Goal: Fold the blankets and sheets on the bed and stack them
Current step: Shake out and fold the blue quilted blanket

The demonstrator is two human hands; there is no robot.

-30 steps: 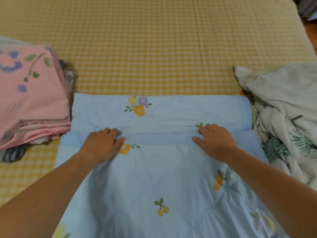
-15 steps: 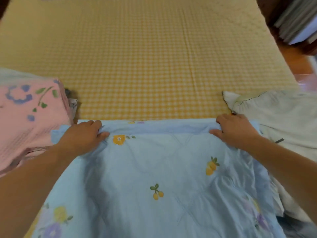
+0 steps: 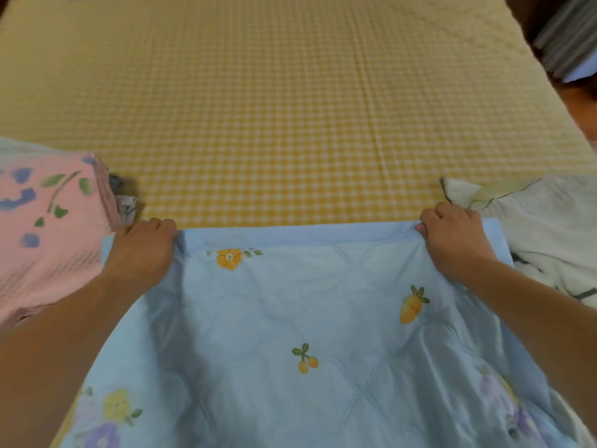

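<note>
A light blue quilted blanket with flower and fruit prints lies spread in front of me on the bed. Its far hem runs straight across between my hands. My left hand grips the hem near the far left corner, fingers curled over the edge. My right hand grips the hem near the far right corner in the same way. A folded pink blanket with blue flowers sits at the left, stacked on other folded cloth. A crumpled white sheet with leaf prints lies at the right.
The bed carries a yellow checked cover that stretches far ahead of the blanket. Its right edge falls off to a wooden floor at the upper right, with striped fabric beyond.
Both hands have carried the blanket's near layer forward and spread apart toward the corners. The far folded layer, visible a second ago, is now covered by it.
</note>
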